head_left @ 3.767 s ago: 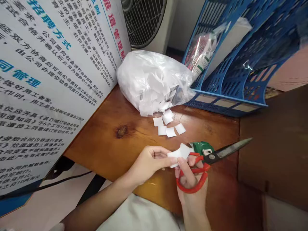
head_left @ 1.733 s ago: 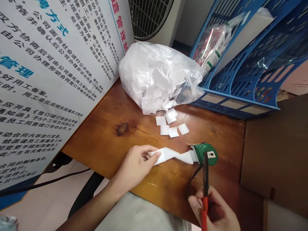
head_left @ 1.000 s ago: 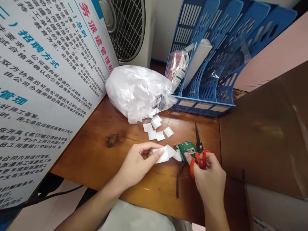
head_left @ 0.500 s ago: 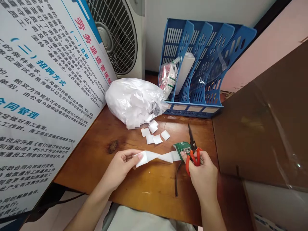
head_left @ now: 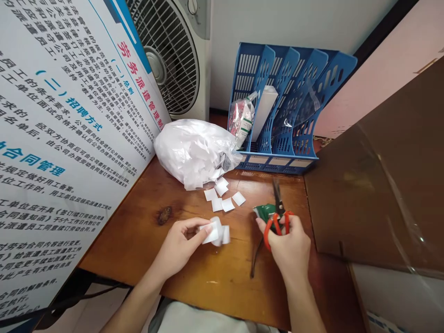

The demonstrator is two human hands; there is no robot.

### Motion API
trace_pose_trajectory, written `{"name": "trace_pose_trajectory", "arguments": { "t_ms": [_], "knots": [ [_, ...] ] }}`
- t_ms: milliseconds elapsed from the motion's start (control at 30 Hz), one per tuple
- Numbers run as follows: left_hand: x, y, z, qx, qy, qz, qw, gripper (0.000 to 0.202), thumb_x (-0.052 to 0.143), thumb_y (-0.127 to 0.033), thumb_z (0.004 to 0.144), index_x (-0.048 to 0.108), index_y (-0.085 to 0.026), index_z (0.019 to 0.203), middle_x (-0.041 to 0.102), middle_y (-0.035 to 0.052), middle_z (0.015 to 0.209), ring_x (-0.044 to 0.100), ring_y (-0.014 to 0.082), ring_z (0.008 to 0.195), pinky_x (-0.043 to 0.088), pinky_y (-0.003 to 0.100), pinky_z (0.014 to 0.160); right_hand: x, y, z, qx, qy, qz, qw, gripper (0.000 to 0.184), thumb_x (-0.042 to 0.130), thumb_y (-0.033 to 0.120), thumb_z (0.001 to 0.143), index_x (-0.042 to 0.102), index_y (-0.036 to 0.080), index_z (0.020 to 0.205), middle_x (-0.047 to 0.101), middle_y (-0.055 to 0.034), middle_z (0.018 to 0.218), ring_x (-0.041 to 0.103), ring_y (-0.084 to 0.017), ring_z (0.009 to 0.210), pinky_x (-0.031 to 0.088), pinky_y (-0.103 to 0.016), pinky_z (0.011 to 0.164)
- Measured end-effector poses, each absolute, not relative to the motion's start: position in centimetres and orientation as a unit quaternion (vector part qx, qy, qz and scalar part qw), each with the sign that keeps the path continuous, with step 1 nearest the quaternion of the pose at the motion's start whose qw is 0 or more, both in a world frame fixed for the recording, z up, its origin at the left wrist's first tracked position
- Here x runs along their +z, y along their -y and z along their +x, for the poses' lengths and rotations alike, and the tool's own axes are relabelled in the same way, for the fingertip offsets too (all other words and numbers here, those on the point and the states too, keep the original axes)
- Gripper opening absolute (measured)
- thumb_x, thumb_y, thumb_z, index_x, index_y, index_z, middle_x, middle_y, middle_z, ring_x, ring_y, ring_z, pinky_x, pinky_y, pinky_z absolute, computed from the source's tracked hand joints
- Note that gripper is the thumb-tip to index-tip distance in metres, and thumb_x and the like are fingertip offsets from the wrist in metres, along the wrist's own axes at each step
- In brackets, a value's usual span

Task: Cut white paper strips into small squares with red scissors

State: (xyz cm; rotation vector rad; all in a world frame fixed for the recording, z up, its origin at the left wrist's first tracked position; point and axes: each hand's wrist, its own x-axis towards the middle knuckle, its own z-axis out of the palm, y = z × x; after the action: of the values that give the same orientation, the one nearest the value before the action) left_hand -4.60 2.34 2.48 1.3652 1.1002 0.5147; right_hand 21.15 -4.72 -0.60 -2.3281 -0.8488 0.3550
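Observation:
My left hand (head_left: 180,238) pinches a loose, curled strip of white tape (head_left: 218,232) just above the wooden table (head_left: 145,231). My right hand (head_left: 289,240) is closed round the red handles of a pair of scissors (head_left: 277,210), blades pointing away from me. Under the blades, against my fingers, lies a green tape dispenser (head_left: 264,212). The strip is no longer joined to the dispenser. Several small white cut squares (head_left: 225,200) lie on the table beyond my hands.
A clear plastic bag (head_left: 194,148) full of white pieces sits behind the squares. A blue file rack (head_left: 287,106) stands at the back, a fan (head_left: 173,55) to its left. A printed board (head_left: 62,120) leans on the left; a brown cardboard panel (head_left: 378,185) on the right.
The white strip that stretched from my left hand to the dispenser has come free and curled up in my left fingers. My right hand stays on the scissors by the dispenser.

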Motion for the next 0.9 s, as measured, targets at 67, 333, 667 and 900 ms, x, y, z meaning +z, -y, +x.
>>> {"name": "trace_pose_trajectory", "arguments": {
  "t_ms": [67, 333, 667, 900],
  "knots": [
    [2.9, -2.5, -5.1, 0.221, -0.477, 0.609, 0.593, 0.032, 0.065, -0.042, 0.095, 0.079, -0.019, 0.111, 0.077, 0.0063, 0.097, 0.066, 0.0211, 0.087, 0.047, 0.027, 0.077, -0.6, 4.1, 22.7, 0.096, 0.301, -0.901, 0.298, 0.052, 0.081, 0.062, 0.062, 0.051, 0.026, 0.081, 0.063, -0.0003, 0.067, 0.057, -0.022, 0.059, 0.040, -0.030, 0.059],
    [4.0, -3.4, -5.8, 0.256, -0.382, 0.688, 0.561, 0.017, 0.065, -0.028, 0.096, 0.080, -0.021, 0.097, 0.076, 0.0040, 0.093, 0.069, 0.0173, 0.083, 0.049, 0.025, 0.077, -1.4, 3.5, 25.0, 0.012, 0.317, -0.904, 0.285, 0.049, 0.077, 0.063, 0.068, 0.050, 0.025, 0.083, 0.065, -0.0024, 0.072, 0.056, -0.023, 0.060, 0.039, -0.032, 0.060],
    [4.1, -3.7, -4.8, 0.279, -0.384, 0.603, 0.641, 0.014, 0.069, -0.030, 0.094, 0.079, -0.021, 0.090, 0.076, 0.0015, 0.086, 0.065, 0.0141, 0.079, 0.049, 0.021, 0.074, 0.1, 6.9, 19.3, 0.147, 0.493, -0.821, 0.246, 0.023, 0.070, 0.038, 0.081, 0.072, 0.024, 0.099, 0.070, -0.0041, 0.092, 0.066, -0.022, 0.073, 0.048, -0.031, 0.063],
    [4.0, -3.0, -4.4, 0.285, -0.400, 0.542, 0.682, 0.020, 0.070, -0.036, 0.093, 0.080, -0.020, 0.100, 0.076, 0.0030, 0.088, 0.063, 0.0135, 0.079, 0.048, 0.020, 0.073, -1.9, 6.8, 18.5, 0.083, 0.519, -0.810, 0.261, 0.032, 0.066, 0.043, 0.088, 0.070, 0.021, 0.111, 0.072, -0.0087, 0.109, 0.068, -0.028, 0.091, 0.052, -0.040, 0.077]
  ]
}}
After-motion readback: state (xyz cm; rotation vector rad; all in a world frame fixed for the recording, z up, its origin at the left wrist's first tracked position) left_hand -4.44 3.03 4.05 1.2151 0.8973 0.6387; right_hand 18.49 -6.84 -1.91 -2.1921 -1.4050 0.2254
